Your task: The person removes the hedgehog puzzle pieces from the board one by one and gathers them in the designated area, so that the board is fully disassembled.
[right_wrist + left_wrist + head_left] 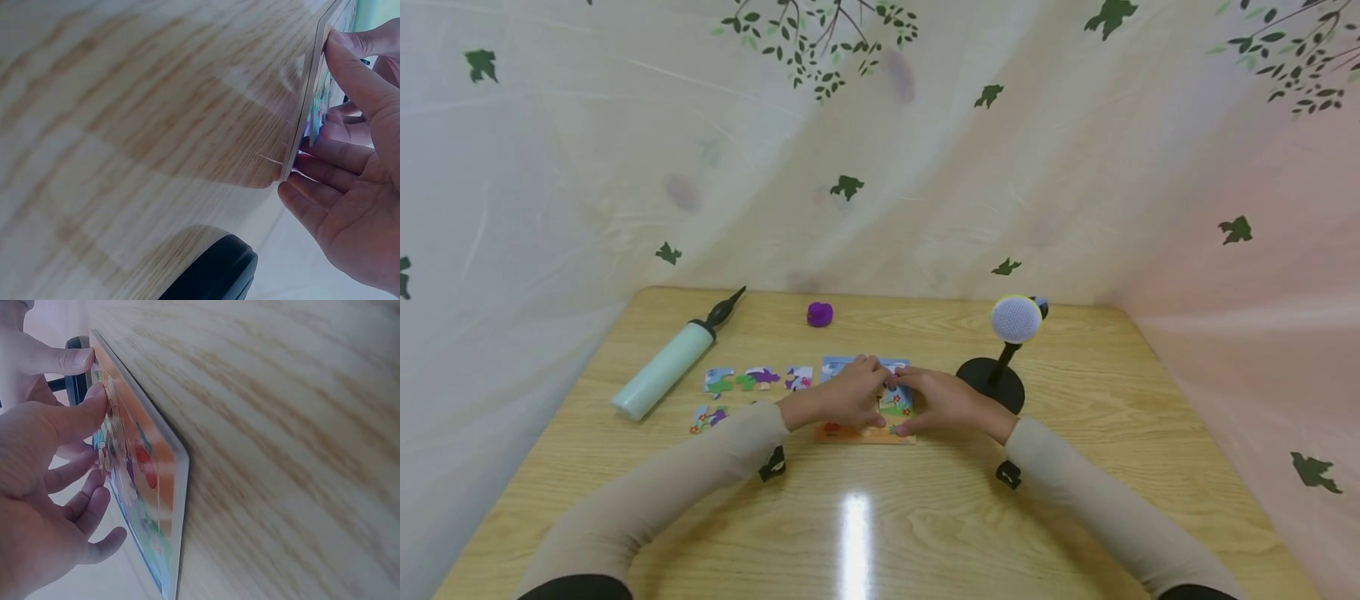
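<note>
Pressing down with loosely spread fingers, the left hand [842,398] and right hand [942,402] meet over the puzzle board [857,434], which lies flat mid-table. Neither visibly grips anything; whether a piece sits under the fingertips is hidden. Uneven pressure could skid the board or pop seated pieces. Loose pieces [758,379] lie to its left.

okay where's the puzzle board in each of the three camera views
Head: the puzzle board lies at centre on the table, under both hands.
Left wrist: left of centre, seen edge-on, with the left hand on it.
Right wrist: upper right, edge-on, beside the right hand.
Shared landmark: the board's pale edge against the wood grain.
</note>
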### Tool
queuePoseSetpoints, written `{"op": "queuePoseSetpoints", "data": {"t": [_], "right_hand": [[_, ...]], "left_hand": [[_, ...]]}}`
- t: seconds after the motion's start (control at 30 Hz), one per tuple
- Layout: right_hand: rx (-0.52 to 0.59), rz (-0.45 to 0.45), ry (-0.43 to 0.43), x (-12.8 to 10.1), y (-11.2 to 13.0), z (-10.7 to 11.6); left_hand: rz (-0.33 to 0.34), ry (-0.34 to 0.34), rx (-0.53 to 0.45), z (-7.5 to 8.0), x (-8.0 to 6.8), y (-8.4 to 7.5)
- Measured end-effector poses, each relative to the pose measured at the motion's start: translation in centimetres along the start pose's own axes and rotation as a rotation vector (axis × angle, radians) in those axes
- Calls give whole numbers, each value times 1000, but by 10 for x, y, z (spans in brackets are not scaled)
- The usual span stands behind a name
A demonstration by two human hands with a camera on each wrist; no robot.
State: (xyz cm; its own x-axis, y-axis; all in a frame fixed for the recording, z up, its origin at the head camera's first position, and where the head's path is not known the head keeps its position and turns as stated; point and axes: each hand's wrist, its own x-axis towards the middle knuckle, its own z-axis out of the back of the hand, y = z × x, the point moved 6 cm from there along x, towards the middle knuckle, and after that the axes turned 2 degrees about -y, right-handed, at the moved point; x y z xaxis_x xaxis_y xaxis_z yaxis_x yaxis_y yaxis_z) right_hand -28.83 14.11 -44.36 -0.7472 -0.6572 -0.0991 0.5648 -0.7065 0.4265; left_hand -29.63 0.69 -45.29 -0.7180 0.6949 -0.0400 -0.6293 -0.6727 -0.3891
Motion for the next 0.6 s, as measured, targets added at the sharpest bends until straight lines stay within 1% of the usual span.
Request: {"op": "queuePoseSetpoints", "data": {"t": [0.13, 0.27, 0.4, 0.5, 0.6], "right_hand": [[9, -7, 0, 0, 0, 1], [2, -11, -3, -1, 0, 1], [-1, -22, 0, 0, -1, 0], [-2, -22, 0, 1, -2, 0], [0, -25, 1, 1, -3, 0]], "left_hand": [[8, -15, 18, 1, 0, -1], [34, -21, -31, 2, -1, -1], [45, -11, -65, 3, -1, -1], [42, -2, -47, 3, -1, -2], [29, -22, -38, 5, -1, -4]]}}
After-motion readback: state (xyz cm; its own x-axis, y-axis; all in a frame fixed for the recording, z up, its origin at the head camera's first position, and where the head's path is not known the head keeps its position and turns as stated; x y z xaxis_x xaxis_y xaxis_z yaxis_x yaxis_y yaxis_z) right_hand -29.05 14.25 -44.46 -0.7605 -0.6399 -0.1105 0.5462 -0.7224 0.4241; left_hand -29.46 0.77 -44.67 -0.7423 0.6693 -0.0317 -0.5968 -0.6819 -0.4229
